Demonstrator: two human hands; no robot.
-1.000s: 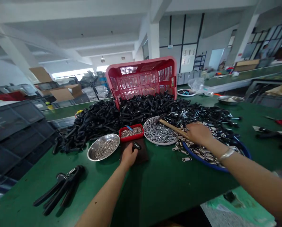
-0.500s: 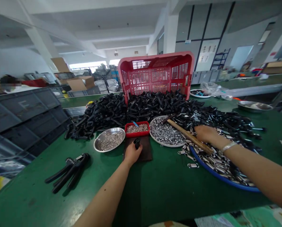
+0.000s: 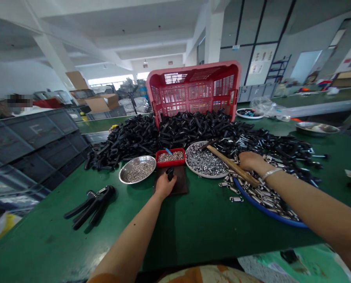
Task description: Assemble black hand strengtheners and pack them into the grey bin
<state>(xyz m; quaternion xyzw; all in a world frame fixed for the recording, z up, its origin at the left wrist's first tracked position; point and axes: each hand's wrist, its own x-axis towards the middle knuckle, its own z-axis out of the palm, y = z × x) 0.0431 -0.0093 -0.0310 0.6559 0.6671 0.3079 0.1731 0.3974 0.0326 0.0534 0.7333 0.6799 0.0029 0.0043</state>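
L hand [image 3: 164, 187] grips glossy black plastic pc [image 3: 170, 172] over square brown pad [image 3: 180, 181], prob. for firm backing; R hand [image 3: 250, 161], well apart, by wooden-handled hammer [image 3: 231, 164], can't tell its grip.

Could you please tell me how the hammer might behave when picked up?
The hammer should be stiff, given its wooden handle. It will probably feel head-heavy, since the dark head looks like metal. Lying over loose metal parts and springs, it may shift or drag some.

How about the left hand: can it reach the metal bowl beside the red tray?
Probably yes: the metal bowl is close, with nothing between, though the left hand holds a black part.
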